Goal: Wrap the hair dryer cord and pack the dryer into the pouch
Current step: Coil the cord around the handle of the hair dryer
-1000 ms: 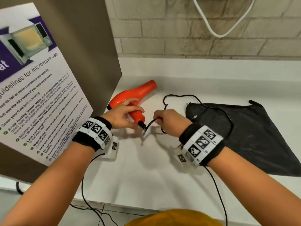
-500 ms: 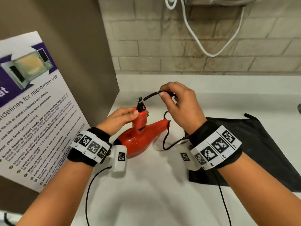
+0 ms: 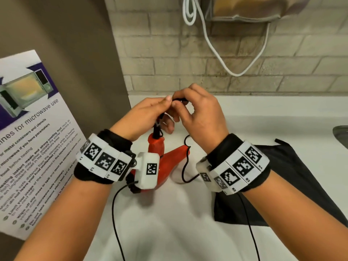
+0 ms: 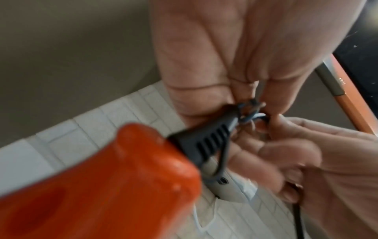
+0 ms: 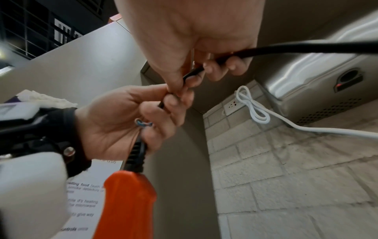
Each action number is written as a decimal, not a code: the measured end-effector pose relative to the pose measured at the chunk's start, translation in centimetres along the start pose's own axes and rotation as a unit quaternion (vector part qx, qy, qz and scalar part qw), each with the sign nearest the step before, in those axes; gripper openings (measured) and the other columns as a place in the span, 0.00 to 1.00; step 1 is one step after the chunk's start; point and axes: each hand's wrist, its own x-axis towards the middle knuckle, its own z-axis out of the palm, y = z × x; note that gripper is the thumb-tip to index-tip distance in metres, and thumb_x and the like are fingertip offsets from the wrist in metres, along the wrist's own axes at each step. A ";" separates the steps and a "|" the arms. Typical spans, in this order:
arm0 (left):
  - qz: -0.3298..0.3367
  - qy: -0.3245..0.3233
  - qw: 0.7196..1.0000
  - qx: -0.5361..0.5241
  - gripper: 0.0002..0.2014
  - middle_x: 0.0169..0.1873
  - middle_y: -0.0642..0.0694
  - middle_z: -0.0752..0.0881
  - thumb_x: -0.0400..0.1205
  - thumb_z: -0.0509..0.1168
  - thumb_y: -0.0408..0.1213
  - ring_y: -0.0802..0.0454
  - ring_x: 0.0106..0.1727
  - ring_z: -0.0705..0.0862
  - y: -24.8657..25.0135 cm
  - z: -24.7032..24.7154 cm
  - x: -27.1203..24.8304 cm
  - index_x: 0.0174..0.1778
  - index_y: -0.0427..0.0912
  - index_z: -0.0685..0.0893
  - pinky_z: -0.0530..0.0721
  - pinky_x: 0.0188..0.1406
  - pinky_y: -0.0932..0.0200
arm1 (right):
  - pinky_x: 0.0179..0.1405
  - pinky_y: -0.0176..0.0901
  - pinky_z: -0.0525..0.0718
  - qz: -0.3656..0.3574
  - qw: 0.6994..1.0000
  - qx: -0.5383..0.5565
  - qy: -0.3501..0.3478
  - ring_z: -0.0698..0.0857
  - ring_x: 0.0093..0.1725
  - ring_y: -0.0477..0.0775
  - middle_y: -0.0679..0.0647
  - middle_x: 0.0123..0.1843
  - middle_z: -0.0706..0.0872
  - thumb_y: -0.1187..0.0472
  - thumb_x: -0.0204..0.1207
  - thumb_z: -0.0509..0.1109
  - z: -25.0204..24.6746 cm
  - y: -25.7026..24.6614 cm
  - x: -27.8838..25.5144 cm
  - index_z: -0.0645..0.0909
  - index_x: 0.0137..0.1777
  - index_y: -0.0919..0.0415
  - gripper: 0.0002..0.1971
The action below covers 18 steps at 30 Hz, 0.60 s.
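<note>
The orange hair dryer stands on the white counter with its handle pointing up and its black strain relief on top. My left hand pinches the black cord just above the strain relief, where bare coloured wires show. My right hand pinches the same cord right beside the left fingertips. The cord's slack hangs down past the nozzle. The black pouch lies flat on the counter at the right, partly hidden by my right wrist.
A poster of microwave guidelines leans against the brown panel at left. A white cable hangs from a steel appliance on the brick wall. A sink rim shows at the far right.
The dryer went from lying on the counter to standing handle-up. Both hands rose above the handle; the left hand left the handle and now pinches the cord beside the right.
</note>
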 end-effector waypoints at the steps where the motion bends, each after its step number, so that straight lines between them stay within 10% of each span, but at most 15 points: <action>1: -0.003 0.005 1.000 -0.016 0.21 0.25 0.51 0.83 0.85 0.50 0.44 0.55 0.21 0.78 0.3 0.4 0.2 0.34 0.47 0.84 0.81 0.24 0.62 | 0.46 0.55 0.83 0.010 1.000 0.005 0.000 0.84 0.44 0.55 0.52 0.43 0.84 0.57 0.75 0.67 -0.3 0.0 0.3 0.81 0.51 0.59 0.09; 6: -0.051 0.003 0.996 -0.078 0.25 0.13 0.52 0.71 0.86 0.46 0.46 0.61 0.11 0.61 0.5 0.9 1.0 0.30 0.41 0.80 0.54 0.13 0.70 | 0.39 0.41 0.77 0.040 0.998 0.032 -0.026 0.82 0.43 0.50 0.49 0.40 0.83 0.59 0.74 0.70 -1.4 0.5 2.1 0.79 0.45 0.61 0.06; 10: -0.045 -0.001 0.988 -0.147 0.21 0.11 0.56 0.64 0.86 0.46 0.43 0.63 0.11 0.58 0.3 1.1 1.3 0.32 0.42 0.75 0.50 0.14 0.69 | 0.41 0.40 0.79 0.056 0.996 0.063 -0.037 0.81 0.42 0.51 0.50 0.38 0.82 0.61 0.75 0.68 -1.3 1.7 2.9 0.79 0.44 0.63 0.05; 14: -0.037 0.022 0.977 -0.207 0.19 0.12 0.55 0.65 0.86 0.45 0.42 0.64 0.11 0.58 0.0 0.6 1.5 0.35 0.42 0.75 0.49 0.13 0.69 | 0.43 0.47 0.80 0.083 0.994 0.037 -0.063 0.81 0.40 0.55 0.56 0.40 0.82 0.66 0.80 0.58 0.3 3.6 0.5 0.76 0.59 0.64 0.11; 18: -0.027 0.069 0.965 -0.250 0.18 0.14 0.55 0.68 0.86 0.44 0.41 0.63 0.10 0.59 -0.2 -0.1 1.4 0.41 0.42 0.77 0.51 0.10 0.70 | 0.46 0.44 0.78 0.157 0.957 -0.034 -0.240 0.83 0.48 0.62 0.63 0.49 0.85 0.68 0.81 0.52 1.4 5.3 -3.4 0.55 0.78 0.60 0.25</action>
